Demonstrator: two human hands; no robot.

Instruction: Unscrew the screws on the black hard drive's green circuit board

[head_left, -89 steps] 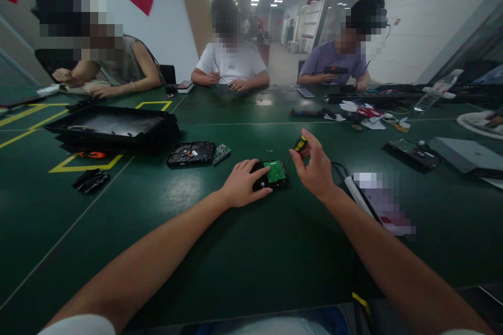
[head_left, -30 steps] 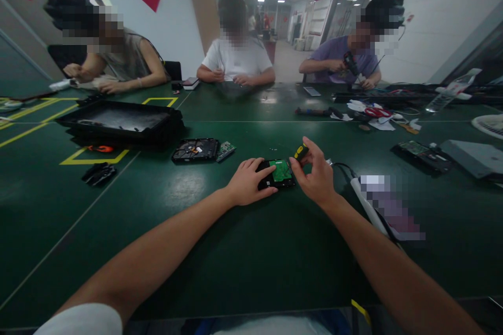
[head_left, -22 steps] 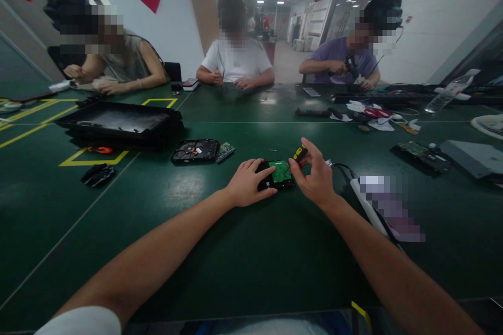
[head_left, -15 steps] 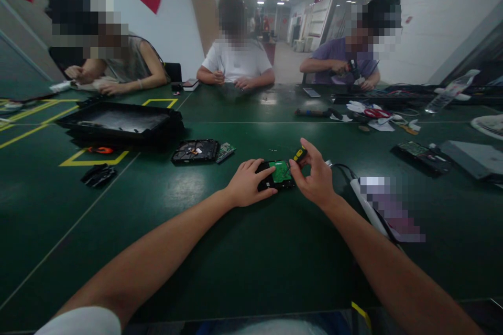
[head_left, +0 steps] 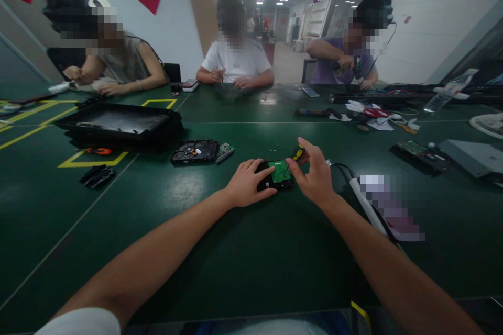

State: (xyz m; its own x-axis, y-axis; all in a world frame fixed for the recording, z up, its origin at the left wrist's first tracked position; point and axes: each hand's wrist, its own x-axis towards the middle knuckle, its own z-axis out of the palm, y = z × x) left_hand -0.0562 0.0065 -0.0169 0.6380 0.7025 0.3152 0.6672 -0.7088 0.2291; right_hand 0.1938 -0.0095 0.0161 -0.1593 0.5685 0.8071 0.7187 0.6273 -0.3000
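Observation:
A hard drive (head_left: 264, 180) with a green circuit board (head_left: 280, 171) facing up lies on the table in front of me. My left hand (head_left: 248, 183) holds it from the left, index finger over the board and thumb along the near edge. At the drive's right side, my right hand (head_left: 316, 175) grips a yellow and black screwdriver (head_left: 299, 153) between thumb and fingers. The screwdriver is tilted, and its tip is too small to make out. A few tiny pieces, perhaps screws (head_left: 272, 150), lie just beyond the drive.
An opened hard drive (head_left: 194, 152) and a loose circuit board (head_left: 225, 152) lie to the left, near a black tray-like casing (head_left: 121, 121). On the right are a white power strip (head_left: 367, 207), another drive (head_left: 420, 157) and a grey box (head_left: 473, 159). Three people sit opposite.
My right hand has shifted very slightly left with the screwdriver, and my left hand stays on the drive. Across the table, the person on the right has raised their arm and tool.

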